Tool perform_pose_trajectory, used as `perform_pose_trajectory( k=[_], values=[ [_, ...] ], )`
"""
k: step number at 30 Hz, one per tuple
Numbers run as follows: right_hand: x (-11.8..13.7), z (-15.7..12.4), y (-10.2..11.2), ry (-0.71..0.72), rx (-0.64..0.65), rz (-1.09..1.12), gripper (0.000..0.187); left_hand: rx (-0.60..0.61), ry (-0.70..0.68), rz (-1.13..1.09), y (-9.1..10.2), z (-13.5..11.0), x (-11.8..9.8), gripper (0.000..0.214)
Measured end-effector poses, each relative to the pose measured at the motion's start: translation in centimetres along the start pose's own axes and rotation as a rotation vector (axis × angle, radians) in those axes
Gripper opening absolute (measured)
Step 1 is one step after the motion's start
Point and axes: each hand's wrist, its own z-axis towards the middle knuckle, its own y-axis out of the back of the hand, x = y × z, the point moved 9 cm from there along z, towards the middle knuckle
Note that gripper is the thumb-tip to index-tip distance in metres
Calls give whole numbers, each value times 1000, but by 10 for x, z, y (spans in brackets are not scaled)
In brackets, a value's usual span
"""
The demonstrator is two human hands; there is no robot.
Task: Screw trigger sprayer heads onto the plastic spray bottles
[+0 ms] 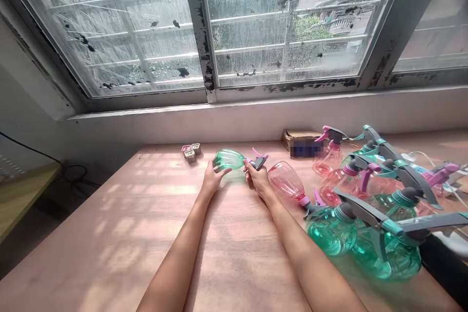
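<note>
A green transparent spray bottle (228, 159) lies on its side near the far part of the wooden table (120, 234). My left hand (214, 175) grips its body from below. My right hand (258, 178) holds its neck, where a grey spray head with a pink trigger (259, 159) sits. A pink spray bottle (287, 181) lies on its side just right of my right hand.
Several pink and green spray bottles with grey and teal spray heads (369, 204) crowd the table's right side. A brown cardboard box (302, 142) sits by the wall. Three small cubes (191, 151) lie far left of the green bottle. Windows (256, 24) rise behind.
</note>
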Motion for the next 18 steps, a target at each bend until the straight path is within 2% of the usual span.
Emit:
perform_pose_trajectory(
  k=[5,12,18],
  values=[
    [1,-3,-2,-16,13,-1,20,6,24,-15,-1,-3,-1,40],
    [0,-6,1,-25,1,18,19,-57,62,7,8,-1,3,37],
    [-3,0,9,-12,-53,43,17,53,38,10,0,0,4,34]
  ],
)
